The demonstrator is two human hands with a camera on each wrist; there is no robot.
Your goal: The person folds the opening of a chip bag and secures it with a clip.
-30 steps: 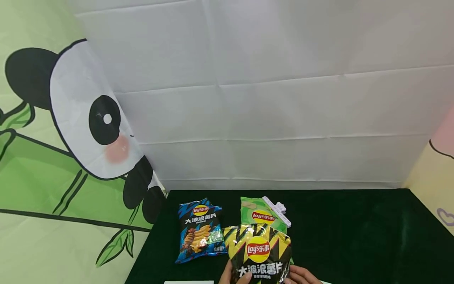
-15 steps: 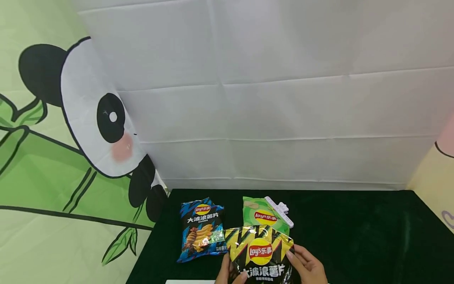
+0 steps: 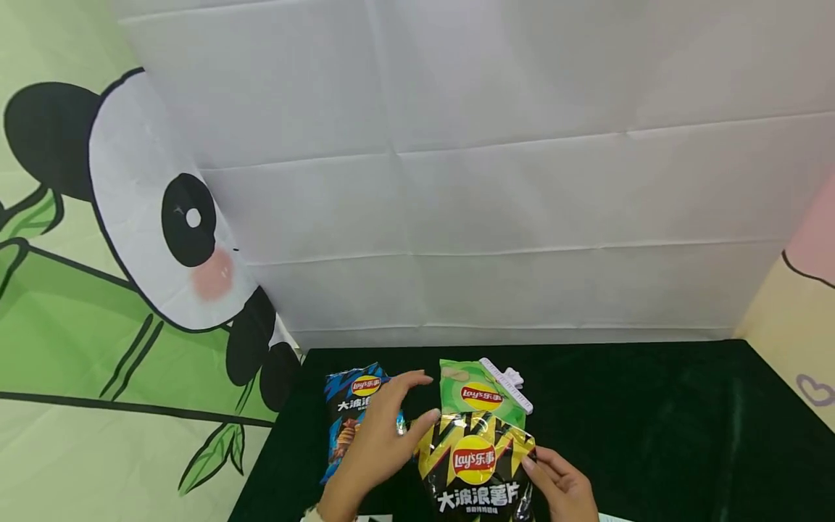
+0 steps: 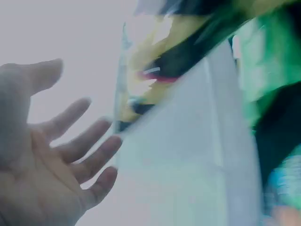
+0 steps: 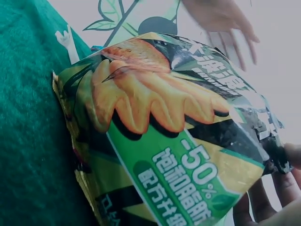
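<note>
A black and yellow bag of potato chips (image 3: 474, 464) is held up over the near part of the table. My right hand (image 3: 562, 484) pinches its right edge, thumb on the printed front. Beside the bag's upper left edge, my left hand (image 3: 385, 435) is raised with fingers apart, gripping nothing. In the left wrist view the left hand's (image 4: 56, 160) palm and loosely spread fingers show, with the blurred bag (image 4: 174, 52) to the right. The right wrist view shows the chip bag's (image 5: 155, 113) face, with the right hand (image 5: 277, 202) at its edge.
Behind lies a green chip bag (image 3: 479, 391) with a white bag clip (image 3: 507, 384) across its corner. A blue chip bag (image 3: 346, 435) lies left, partly covered by the left hand. White flat things (image 3: 375, 518) peek in at the bottom edge. A white backdrop (image 3: 496, 217) rises behind the dark green table.
My left hand has let go of the black and yellow bag's left side and risen up beside it. The right hand has moved higher along the right edge, still holding it.
</note>
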